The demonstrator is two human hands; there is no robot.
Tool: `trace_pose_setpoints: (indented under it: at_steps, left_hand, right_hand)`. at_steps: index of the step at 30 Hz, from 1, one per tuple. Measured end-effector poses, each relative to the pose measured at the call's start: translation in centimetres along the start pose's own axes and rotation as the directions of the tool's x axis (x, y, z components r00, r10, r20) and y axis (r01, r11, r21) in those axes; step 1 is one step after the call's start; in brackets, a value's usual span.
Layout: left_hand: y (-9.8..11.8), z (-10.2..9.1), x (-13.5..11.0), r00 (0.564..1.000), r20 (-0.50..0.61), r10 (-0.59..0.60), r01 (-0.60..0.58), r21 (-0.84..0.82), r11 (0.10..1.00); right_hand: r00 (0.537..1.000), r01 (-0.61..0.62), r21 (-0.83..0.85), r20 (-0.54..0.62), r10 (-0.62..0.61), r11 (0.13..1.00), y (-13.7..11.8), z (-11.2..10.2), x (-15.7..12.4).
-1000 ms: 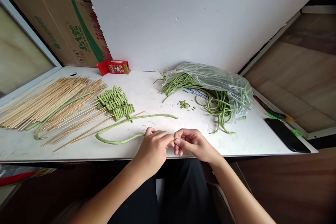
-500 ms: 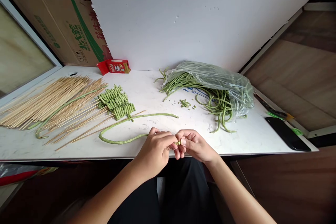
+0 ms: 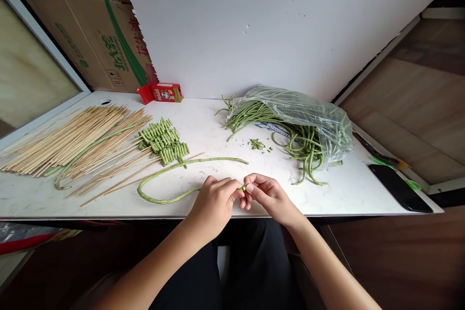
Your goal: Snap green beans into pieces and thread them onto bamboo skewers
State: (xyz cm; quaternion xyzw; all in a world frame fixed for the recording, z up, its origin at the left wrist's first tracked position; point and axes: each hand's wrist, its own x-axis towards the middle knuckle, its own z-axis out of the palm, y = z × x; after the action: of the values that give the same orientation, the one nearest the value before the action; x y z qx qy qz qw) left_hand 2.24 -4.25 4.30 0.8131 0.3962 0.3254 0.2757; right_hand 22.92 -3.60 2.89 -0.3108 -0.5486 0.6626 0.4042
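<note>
A long green bean (image 3: 160, 200) curves over the white table and runs under my left hand (image 3: 217, 199), whose fingers are closed around it. Its end shows between my two hands at the table's front edge. My right hand (image 3: 268, 196) pinches that end between thumb and forefinger. Left of my hands, cut bean pieces (image 3: 162, 138) sit in rows on the tips of wooden skewers (image 3: 119, 172). One skewer lies beneath the loop of the held bean. Parts of the bean inside my fingers are hidden.
A pile of bare skewers (image 3: 72, 138) lies at the left with another long bean across it. A plastic bag (image 3: 290, 101) of long beans stands at the back right, near small bean scraps (image 3: 256, 144). A red box (image 3: 167, 92) and a black phone (image 3: 398, 188) are also there.
My hands have shifted slightly up and left, still together on the bean's end. The whole view has moved a little; the things on the table appear unmoved.
</note>
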Motion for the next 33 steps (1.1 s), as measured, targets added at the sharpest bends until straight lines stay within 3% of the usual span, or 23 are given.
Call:
trace_pose_setpoints:
  at_steps: [7,11,13,16,19,23,25,29,33]
  left_hand:
    - [-0.2,0.1,-0.1,0.997,-0.024,0.067,-0.065,0.069,0.995]
    - [-0.8,-0.8,0.0,0.999,-0.033,0.013,-0.011,0.062,0.998]
    - [-0.8,-1.3,0.1,0.998,-0.053,-0.020,0.022,0.041,0.999]
    - [-0.5,-1.4,0.1,0.996,-0.084,-0.037,0.035,-0.028,0.999]
    - [-0.9,-0.8,-0.2,0.995,-0.087,-0.048,0.037,-0.129,0.991]
    - [-2.2,-0.1,-0.6,0.998,-0.040,-0.053,0.048,-0.116,0.992]
    - [-2.4,0.0,-0.7,0.999,-0.027,-0.047,0.045,-0.080,0.996]
    - [-2.0,0.1,-0.4,0.995,-0.093,-0.019,0.007,-0.133,0.991]
    - [-2.1,0.5,0.1,0.970,-0.233,-0.067,0.016,-0.213,0.977]
  right_hand:
    - [0.991,-0.134,0.262,0.063,0.121,0.956,1.4,0.2,-0.1]
    - [0.996,-0.023,0.380,-0.073,0.055,0.925,0.4,-0.8,-0.4]
    - [0.983,0.066,0.282,-0.183,-0.014,0.957,-0.6,-1.7,-0.5]
    - [0.948,0.072,-0.056,-0.308,-0.086,0.996,-1.3,-3.3,-0.2]
    - [0.881,-0.041,-0.369,-0.452,-0.141,0.928,-1.1,-5.5,0.7]
    - [0.753,-0.169,-0.542,-0.610,-0.247,0.823,-0.8,-9.3,3.1]
    - [0.721,-0.206,-0.619,-0.619,-0.310,0.758,-0.9,-11.1,4.5]
    - [0.722,-0.318,-0.712,-0.610,-0.327,0.626,-1.3,-13.4,6.7]
    - [0.735,-0.353,-0.743,-0.596,-0.323,0.568,-1.7,-13.5,7.1]
